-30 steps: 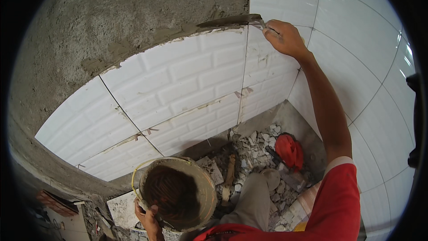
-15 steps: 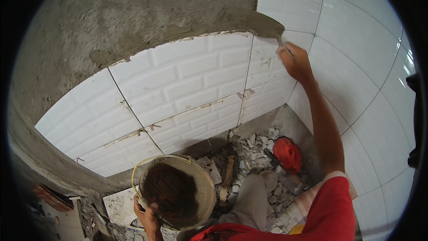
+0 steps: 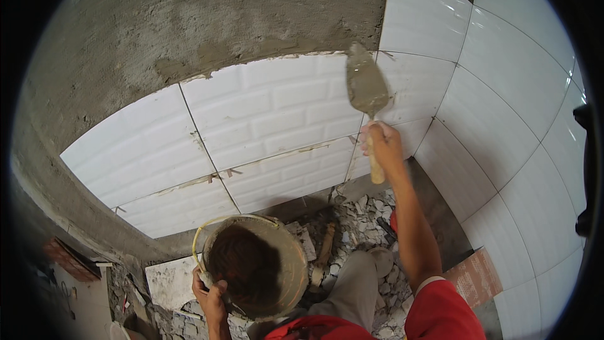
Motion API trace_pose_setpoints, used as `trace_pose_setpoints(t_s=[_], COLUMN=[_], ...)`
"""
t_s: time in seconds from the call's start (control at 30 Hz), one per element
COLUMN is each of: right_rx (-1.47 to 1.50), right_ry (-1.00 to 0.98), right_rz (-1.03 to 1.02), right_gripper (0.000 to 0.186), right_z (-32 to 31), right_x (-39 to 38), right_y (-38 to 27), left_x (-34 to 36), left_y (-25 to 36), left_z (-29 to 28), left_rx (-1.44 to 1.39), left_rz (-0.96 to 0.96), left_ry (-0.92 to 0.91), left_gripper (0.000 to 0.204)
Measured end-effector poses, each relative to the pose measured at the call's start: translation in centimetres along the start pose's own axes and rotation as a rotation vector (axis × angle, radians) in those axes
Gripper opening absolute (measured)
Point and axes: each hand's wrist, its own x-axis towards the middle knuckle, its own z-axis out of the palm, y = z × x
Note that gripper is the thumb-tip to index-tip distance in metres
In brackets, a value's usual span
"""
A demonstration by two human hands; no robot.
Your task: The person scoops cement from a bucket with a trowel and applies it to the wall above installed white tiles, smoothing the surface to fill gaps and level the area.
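My right hand (image 3: 382, 145) is closed round the wooden handle of a trowel (image 3: 367, 84), its blade pointing up and smeared with grey mortar. The blade stands in front of the white wall tiles (image 3: 296, 97), near the top edge of the tiled rows. At the lower left, my left hand (image 3: 211, 294) grips the rim of a bucket (image 3: 292, 271) near its yellow handle. The bucket is tilted and coated with mortar, with a dark, wet-looking hollow inside. Above the tiles, the wall is rough grey render (image 3: 189, 19), with wetter mortar along the tile edge.
White glossy tiles (image 3: 503, 107) cover the wall on the right. Broken rubble (image 3: 355, 214) lies on the floor round my leg (image 3: 346, 283). A pale board (image 3: 167, 286) rests left of the bucket, and a reddish patterned tile (image 3: 472, 277) lies at the lower right.
My right hand has drawn the trowel down and left, away from the mortar by the tile edge, and turned its blade upward. My left hand still holds the bucket.
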Motion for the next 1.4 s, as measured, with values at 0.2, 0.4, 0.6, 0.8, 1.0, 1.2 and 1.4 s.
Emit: trace_pose_setpoints(t_s=[0.2, 0.4, 0.6, 0.8, 1.0, 1.2, 1.4], right_rx=[-0.137, -0.312, -0.335, -0.832, -1.252, -1.298, -1.310], right_ry=[-0.172, -0.542, -0.408, -0.152, -0.092, -0.083, -0.189], right_rz=[-0.130, -0.290, -0.256, -0.790, -0.763, -0.850, -0.800], right_gripper=[0.035, 0.040, 0.033, 0.039, 0.043, 0.045, 0.043], right_z=[10.0, 13.9, 8.5, 1.2, 0.0, 0.3, 2.0], right_x=[-3.8, -7.7, -5.5, 3.2, 3.6, 3.6, 2.8], right_y=[-2.4, -4.7, -7.1, -14.7, -19.6, -19.5, -20.4], left_x=[-0.1, -0.8, -1.1, -0.3, -0.5, -0.3, -0.6], left_y=[-0.5, -0.7, -1.1, -1.2, -1.7, -1.6, -1.5], left_z=[-0.2, -0.6, -1.3, -1.4, -1.7, -1.5, -1.9], left_rx=[0.043, 0.088, 0.057, -0.004, 0.040, 0.026, 0.009], left_rz=[-0.014, 0.011, 0.010, 0.009, 0.039, 0.034, -0.013], left_ry=[-0.011, 0.026, 0.050, 0.002, 0.013, 0.021, 0.012], left_gripper=[0.055, 0.058, 0.057, 0.058, 0.052, 0.051, 0.059])
